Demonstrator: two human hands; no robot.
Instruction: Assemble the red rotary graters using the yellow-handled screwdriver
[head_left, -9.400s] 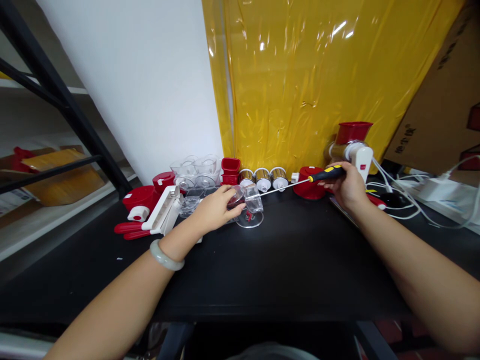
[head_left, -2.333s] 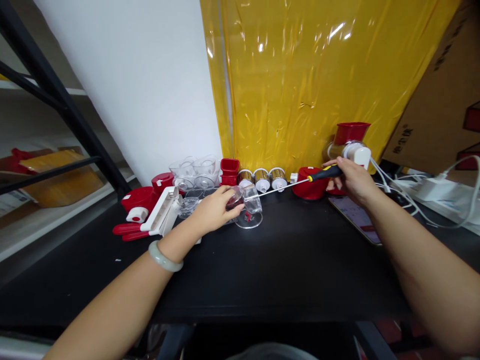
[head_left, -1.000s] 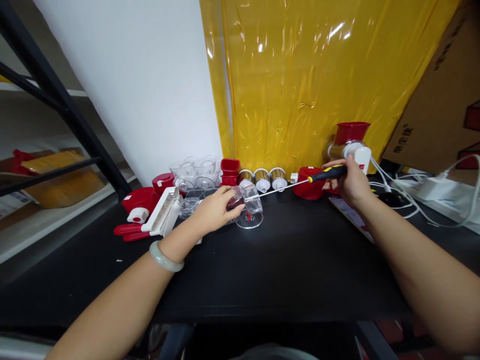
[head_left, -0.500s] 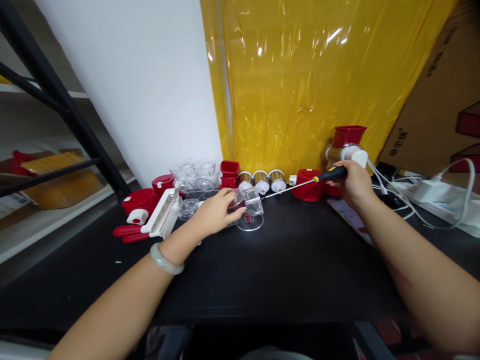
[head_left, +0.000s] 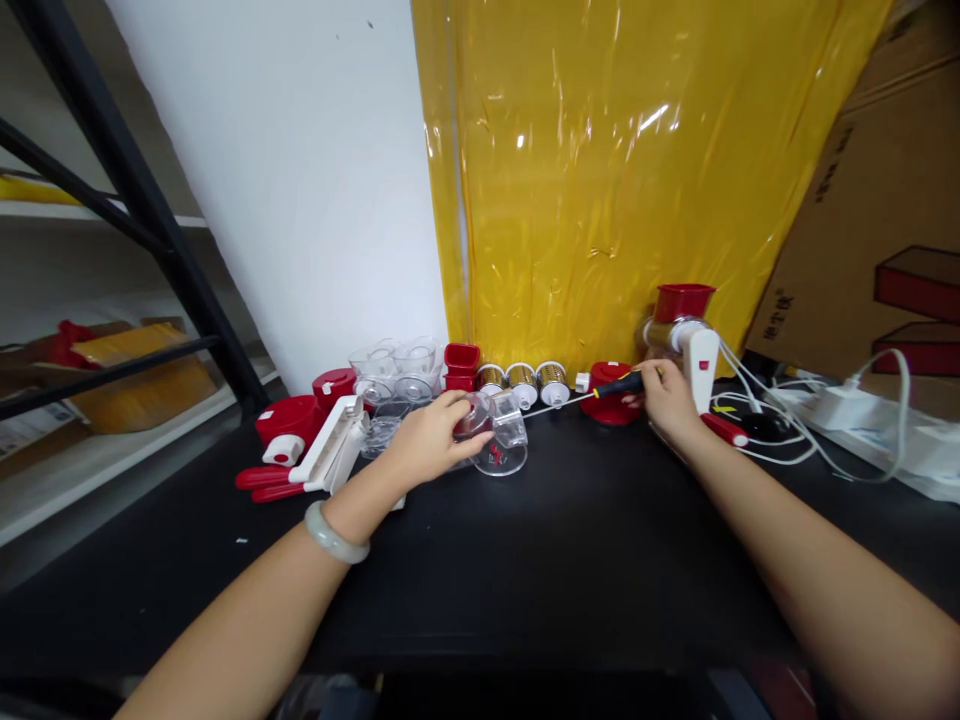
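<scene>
My left hand point(head_left: 431, 438) grips a clear plastic part point(head_left: 511, 428) with a round flared base, resting low over the black table. Something reddish shows by my fingertips, through or behind the plastic. Wrapped round the dark handle of a screwdriver point(head_left: 619, 384) is my right hand point(head_left: 667, 400). The long metal shaft points left, and its tip reaches the open side of the clear part; whether it touches is too small to tell. Just behind the shaft stand several metal grater drums point(head_left: 522, 380) with white ends. A red base point(head_left: 611, 378) sits behind the handle.
At left lie white handles with red grips point(head_left: 330, 455) beside red housings point(head_left: 289, 425). Clear bases point(head_left: 394, 365) and red hoppers point(head_left: 460, 365) stand along the wall. An assembled red-and-white grater point(head_left: 684, 305), white cables and a power strip point(head_left: 892, 420) occupy the right.
My right hand and the screwdriver have moved left, toward the clear part. My left hand keeps its hold. The whole view has shifted slightly.
</scene>
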